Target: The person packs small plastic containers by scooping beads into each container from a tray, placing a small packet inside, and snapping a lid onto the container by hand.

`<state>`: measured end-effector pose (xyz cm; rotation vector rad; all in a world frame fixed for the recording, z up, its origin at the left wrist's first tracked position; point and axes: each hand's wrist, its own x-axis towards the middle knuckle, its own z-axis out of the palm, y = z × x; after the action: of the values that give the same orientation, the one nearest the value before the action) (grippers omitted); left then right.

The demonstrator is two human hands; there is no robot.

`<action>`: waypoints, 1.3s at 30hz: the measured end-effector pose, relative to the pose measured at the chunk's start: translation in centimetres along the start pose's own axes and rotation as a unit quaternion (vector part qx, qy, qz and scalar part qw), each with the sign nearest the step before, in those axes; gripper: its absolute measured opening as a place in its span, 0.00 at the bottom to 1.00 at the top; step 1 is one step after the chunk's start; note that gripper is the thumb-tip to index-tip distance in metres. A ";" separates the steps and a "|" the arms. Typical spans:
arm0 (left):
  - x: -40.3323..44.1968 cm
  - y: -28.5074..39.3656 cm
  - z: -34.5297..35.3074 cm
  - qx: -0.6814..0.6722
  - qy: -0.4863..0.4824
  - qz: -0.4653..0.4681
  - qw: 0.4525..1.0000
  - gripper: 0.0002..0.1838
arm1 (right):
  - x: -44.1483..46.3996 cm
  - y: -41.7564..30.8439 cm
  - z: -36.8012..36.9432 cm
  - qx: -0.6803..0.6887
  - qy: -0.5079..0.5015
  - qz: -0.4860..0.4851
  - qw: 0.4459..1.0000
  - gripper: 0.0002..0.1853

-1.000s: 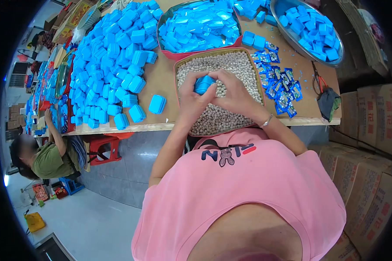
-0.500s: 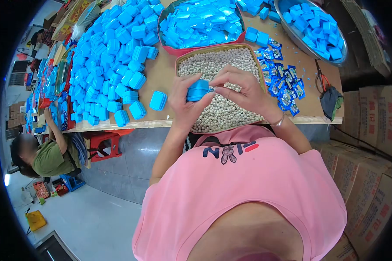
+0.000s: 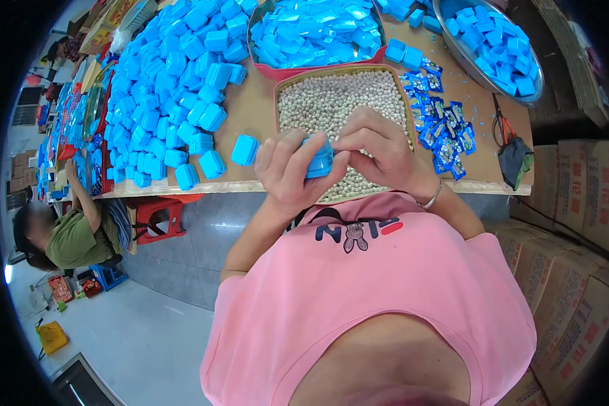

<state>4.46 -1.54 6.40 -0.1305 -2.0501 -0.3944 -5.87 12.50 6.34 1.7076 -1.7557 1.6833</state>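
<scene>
A small blue plastic box (image 3: 323,161) is gripped in my left hand (image 3: 287,169), between the thumb and the curled fingers. My right hand (image 3: 386,152) meets the box's right side, its fingertips and thumb pressed close at the edge. Whether the lid is fully closed I cannot make out. Below both hands stands a tray (image 3: 277,111) filled with small pale round pellets (image 3: 338,98). Just left of my left hand, one blue box (image 3: 245,150) lies on the table, beside a big heap of similar boxes (image 3: 176,95).
Behind the tray is a red-rimmed tub (image 3: 271,71) of blue plastic pieces. To the right lie small printed blue packets (image 3: 446,132), scissors (image 3: 502,125) and a metal basin (image 3: 534,98) of blue parts. Cartons (image 3: 575,196) stand at right; another person (image 3: 81,237) sits at left.
Both hands have come slightly closer to my body with the box. The box is turned more upright, and my left fingers wrap further over it.
</scene>
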 end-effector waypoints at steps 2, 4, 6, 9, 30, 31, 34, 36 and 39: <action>0.1 0.3 -0.2 0.004 0.006 0.007 1.000 0.22 | -0.2 -0.2 0.1 0.004 0.003 -0.005 1.000 0.09; 0.4 0.5 -0.3 -0.009 0.008 0.009 1.000 0.22 | -0.3 -0.3 0.1 0.060 -0.009 0.027 0.998 0.10; 0.7 0.7 -0.4 -0.021 0.010 0.012 1.000 0.22 | -0.3 -0.4 0.1 0.117 -0.020 0.058 0.991 0.11; 1.2 0.9 -0.8 -0.043 -0.008 0.016 0.999 0.23 | -0.1 0.0 -0.1 0.215 -0.028 0.120 0.969 0.12; 0.3 -1.2 1.3 -0.132 -0.129 -0.068 0.981 0.48 | 2.5 -0.3 -3.2 0.157 -0.170 0.270 0.935 0.21; 0.6 -1.5 1.1 -0.094 -0.143 -0.034 0.985 0.48 | 2.9 -0.5 -3.1 0.096 -0.204 0.241 0.944 0.21; 1.7 -1.9 0.8 -0.074 -0.193 -0.041 0.978 0.46 | 3.0 0.3 -2.3 0.129 -0.206 0.265 0.933 0.20; 2.2 -1.9 1.0 -0.069 -0.246 -0.053 0.965 0.45 | 2.4 1.2 -1.9 0.155 -0.206 0.303 0.917 0.19; 2.0 -1.5 1.7 -0.177 -0.123 -0.178 0.960 0.42 | 0.7 2.7 -1.4 0.256 -0.113 0.353 0.893 0.18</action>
<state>1.70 -2.57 7.05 -0.0243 -2.2328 -1.0138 -8.91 12.36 5.86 1.5822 -2.4098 2.5180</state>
